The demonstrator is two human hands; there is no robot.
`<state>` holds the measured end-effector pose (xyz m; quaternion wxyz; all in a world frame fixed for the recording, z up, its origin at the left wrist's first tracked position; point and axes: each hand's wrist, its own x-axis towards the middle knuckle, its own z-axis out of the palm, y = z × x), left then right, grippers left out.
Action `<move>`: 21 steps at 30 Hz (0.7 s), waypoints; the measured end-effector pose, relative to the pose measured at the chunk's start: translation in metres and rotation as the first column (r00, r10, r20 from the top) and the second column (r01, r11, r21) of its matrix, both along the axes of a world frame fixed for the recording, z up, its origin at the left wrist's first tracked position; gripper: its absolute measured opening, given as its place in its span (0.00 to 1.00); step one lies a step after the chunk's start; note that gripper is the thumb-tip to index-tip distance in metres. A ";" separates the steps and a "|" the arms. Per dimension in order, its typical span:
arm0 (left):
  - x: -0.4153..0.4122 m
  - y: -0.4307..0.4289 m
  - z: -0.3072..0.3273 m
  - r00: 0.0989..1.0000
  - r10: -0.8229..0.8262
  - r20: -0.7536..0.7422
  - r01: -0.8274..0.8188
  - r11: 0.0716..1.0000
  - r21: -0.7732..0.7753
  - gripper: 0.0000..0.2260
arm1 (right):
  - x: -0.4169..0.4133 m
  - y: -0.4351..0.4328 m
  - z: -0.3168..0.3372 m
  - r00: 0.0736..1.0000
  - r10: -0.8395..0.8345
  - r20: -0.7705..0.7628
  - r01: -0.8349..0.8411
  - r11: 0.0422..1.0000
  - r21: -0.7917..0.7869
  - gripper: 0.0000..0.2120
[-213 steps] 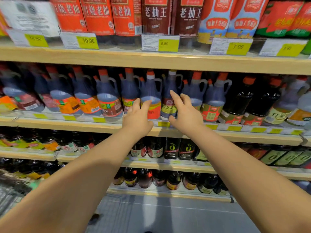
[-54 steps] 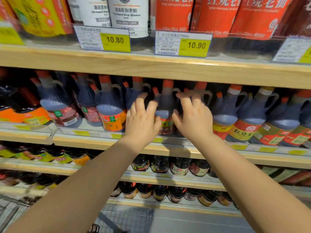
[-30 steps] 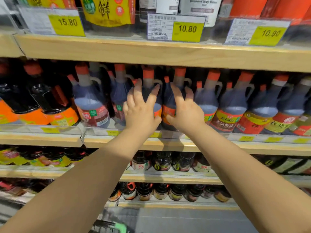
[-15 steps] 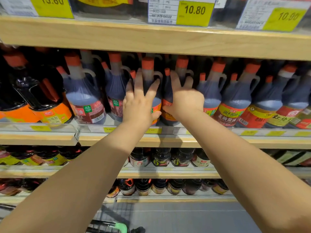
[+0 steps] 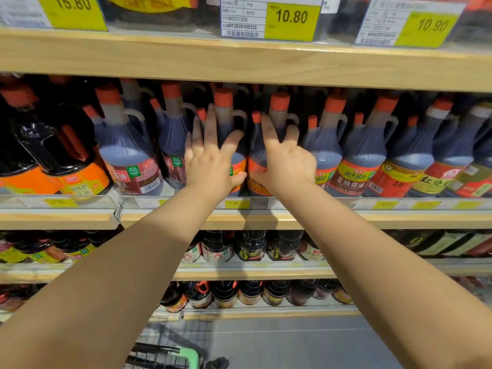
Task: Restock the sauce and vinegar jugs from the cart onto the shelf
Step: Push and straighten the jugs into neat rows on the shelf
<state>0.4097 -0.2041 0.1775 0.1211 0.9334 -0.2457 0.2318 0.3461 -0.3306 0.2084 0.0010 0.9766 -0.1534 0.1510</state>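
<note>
Left hand [image 5: 210,163] and right hand [image 5: 286,163] flat on jugs [image 5: 356,155], price tag [image 5: 291,21] reads 10.80

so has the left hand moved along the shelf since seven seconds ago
Yes. The left hand has shifted left along the jug row: it was below the 8.50 price tag, and now sits left of the 10.80 price tag.

On the rail above my reach I read three yellow price tags: 15.80 [image 5: 72,8] at the left, 10.80 [image 5: 291,18] in the middle beside the printed codes 00031929 and 6972529100322, and 10.90 [image 5: 432,25] at the right. Below the jugs, a small yellow shelf tag [image 5: 235,203] says 7.50. One jug's yellow-and-red label [image 5: 354,179] reads 老抽酱油, and the next label [image 5: 430,181] to its right begins 红烧; other labels are too blurred.
</note>
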 end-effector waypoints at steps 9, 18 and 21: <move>-0.022 0.073 -0.006 0.996 0.037 -0.082 -0.048 0.989 -0.140 0.27 | -0.031 0.031 0.012 0.959 0.169 0.228 -0.189 0.980 0.068 0.32; 0.003 0.140 -0.004 0.951 0.278 -0.138 -0.300 0.936 -0.183 0.33 | 0.028 0.116 0.012 0.913 0.404 0.063 -0.408 0.907 0.102 0.38; 0.017 0.144 0.002 0.954 0.279 -0.109 -0.295 0.939 -0.179 0.33 | 0.054 0.125 0.013 0.933 0.359 0.035 -0.360 0.922 0.142 0.42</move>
